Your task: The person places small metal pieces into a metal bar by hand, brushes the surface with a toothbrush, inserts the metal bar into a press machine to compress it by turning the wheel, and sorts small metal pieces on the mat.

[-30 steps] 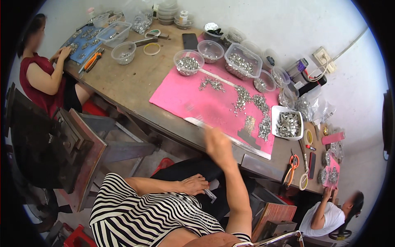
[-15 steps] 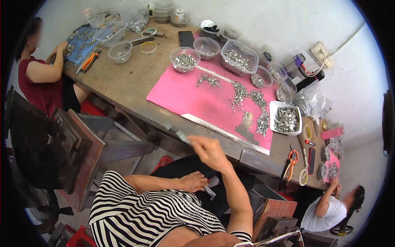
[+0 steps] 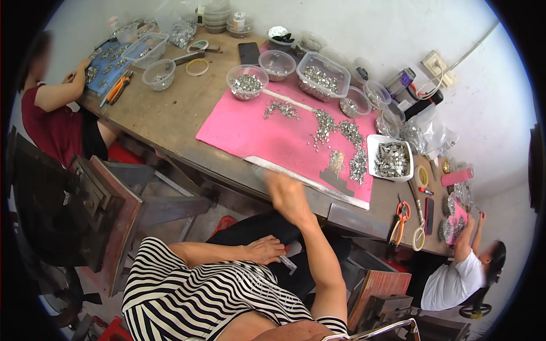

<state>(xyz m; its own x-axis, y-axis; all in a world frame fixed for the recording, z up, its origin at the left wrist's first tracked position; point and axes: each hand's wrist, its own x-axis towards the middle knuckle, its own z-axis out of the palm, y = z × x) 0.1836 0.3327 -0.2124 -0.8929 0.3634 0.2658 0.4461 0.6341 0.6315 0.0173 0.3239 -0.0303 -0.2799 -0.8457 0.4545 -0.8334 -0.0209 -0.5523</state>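
At table edge, right hand [image 3: 287, 193] blurred over the ruler [image 3: 310, 182] by the pink mat [image 3: 273, 133]; grip unclear, perhaps on it. Left hand [image 3: 264, 250] in lap, pinching a small tool [image 3: 287, 263]. Best steadied flat before lifting, clear of the loose parts [image 3: 341, 133].

From where I'm watching the feed, the wearer has on a sleeveless top in black-and-white horizontal stripes [image 3: 199, 295], filling the frame from about 6 to 7 o'clock. The stripes are narrow and curve with the fabric folds. Both forearms are bare, no sleeves, no watch or bracelets that I can make out. The left hand [image 3: 264, 250] and right hand [image 3: 287, 196] are bare too, no gloves; rings I can't tell, the right one is blurred. Below the top, dark black trousers [image 3: 261, 227] toward the centre.
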